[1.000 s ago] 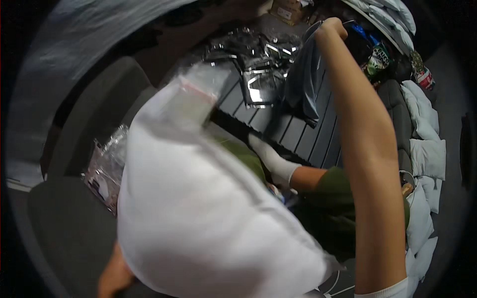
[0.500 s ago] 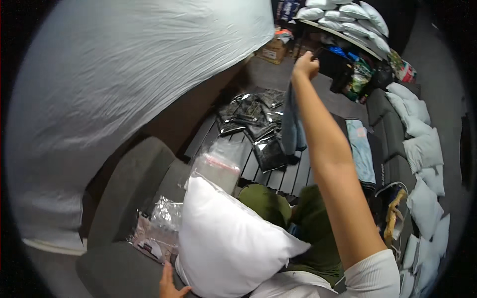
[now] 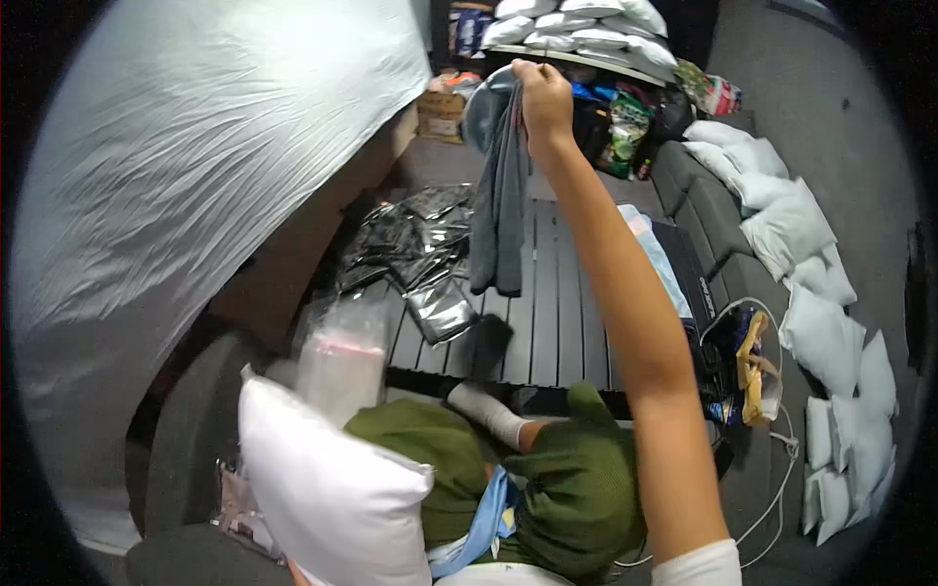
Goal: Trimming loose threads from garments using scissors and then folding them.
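High over the slatted table, my right hand, its fingers closed, grips a grey-blue garment by its top. The cloth hangs down in long folds, and its exact kind does not show. A white pillow rests against my lap on the left side. Only a sliver of my left hand shows at the lower edge beside the pillow; its fingers are hidden. A light blue strip of cloth lies between my legs.
Glossy black plastic packets are heaped on the dark slatted table. Clear plastic bags lie at its near left. A pink packet sits on the grey sofa. White pillows line the right side; more are stacked on a shelf.
My view has shifted to the right. The garment now hangs more openly in front of my right hand. My left hand has mostly dropped out of sight behind the pillow.
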A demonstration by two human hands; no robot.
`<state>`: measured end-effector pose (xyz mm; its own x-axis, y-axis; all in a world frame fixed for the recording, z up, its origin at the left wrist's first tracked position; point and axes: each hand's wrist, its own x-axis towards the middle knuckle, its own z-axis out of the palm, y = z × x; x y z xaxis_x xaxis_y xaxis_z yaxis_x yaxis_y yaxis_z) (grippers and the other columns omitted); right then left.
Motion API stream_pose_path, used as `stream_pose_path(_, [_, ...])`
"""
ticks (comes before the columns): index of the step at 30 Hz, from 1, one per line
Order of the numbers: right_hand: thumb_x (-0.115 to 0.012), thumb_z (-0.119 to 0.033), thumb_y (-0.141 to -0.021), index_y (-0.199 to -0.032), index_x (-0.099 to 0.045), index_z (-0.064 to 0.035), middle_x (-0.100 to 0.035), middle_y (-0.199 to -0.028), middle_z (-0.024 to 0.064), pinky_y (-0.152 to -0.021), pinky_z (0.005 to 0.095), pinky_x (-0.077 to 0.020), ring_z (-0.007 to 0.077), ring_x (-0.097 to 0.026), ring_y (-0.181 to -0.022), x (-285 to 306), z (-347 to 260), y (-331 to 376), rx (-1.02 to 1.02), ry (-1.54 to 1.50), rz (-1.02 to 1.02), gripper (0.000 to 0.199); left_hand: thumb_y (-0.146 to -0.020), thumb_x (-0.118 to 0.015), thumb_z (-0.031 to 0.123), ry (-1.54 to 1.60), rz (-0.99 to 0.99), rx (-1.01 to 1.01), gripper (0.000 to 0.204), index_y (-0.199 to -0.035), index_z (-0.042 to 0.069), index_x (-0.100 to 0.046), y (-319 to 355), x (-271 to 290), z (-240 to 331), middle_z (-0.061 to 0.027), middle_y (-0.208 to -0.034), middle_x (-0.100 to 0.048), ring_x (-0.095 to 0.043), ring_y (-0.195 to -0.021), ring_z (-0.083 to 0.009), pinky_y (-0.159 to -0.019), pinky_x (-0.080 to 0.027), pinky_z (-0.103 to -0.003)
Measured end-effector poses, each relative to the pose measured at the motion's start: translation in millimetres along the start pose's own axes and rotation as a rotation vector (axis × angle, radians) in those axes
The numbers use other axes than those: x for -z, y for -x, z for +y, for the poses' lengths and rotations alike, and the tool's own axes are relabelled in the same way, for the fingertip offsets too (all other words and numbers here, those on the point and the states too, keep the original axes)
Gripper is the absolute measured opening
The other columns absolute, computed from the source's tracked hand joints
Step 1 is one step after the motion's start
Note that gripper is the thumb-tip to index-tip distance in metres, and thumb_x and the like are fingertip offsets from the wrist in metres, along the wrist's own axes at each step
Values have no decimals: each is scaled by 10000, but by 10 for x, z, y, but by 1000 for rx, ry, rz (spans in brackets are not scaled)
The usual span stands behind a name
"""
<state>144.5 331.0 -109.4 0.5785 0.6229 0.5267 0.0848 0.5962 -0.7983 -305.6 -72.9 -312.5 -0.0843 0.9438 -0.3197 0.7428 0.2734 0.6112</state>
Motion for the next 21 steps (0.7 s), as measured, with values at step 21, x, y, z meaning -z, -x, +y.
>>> stream_pose_path(21, [-521, -251, -747, -885, -597, 3, -606, -777, 149, -666, 347, -432, 238, -571, -724, 928, -690, -59, 138, 461, -174, 299, -693, -500, 15, -100, -1380, -555, 369, -1060, 12, -532, -202, -99, 2837, -181, -969, -593, -575, -926, -243, -814, -415, -304])
